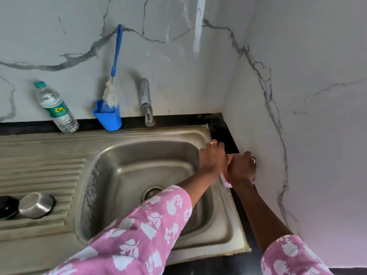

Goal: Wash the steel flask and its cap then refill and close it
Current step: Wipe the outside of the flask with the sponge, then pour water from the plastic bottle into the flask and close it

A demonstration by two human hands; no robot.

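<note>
On draining board, far left: steel cup-cap (36, 205) lies mouth-down beside black stopper (8, 206). Flask body not visible. Your left hand (213, 157) and right hand (241, 165) press on pink-rimmed container (225, 180) at bench corner; grip closure hidden. Cap looks light, rigid, slippery when wet; pinch across rim.

Sink (111, 135) set in worktop (224, 128), drainboard to its left. Two caps (36, 205) lie on drainboard, side by side. Behind sink, left to right: water bottle (56, 109), brush holder (108, 117) holding bottle brush (114, 76), tap (146, 102). Container (225, 180) at sink's right edge, under both hands (241, 168).
</note>
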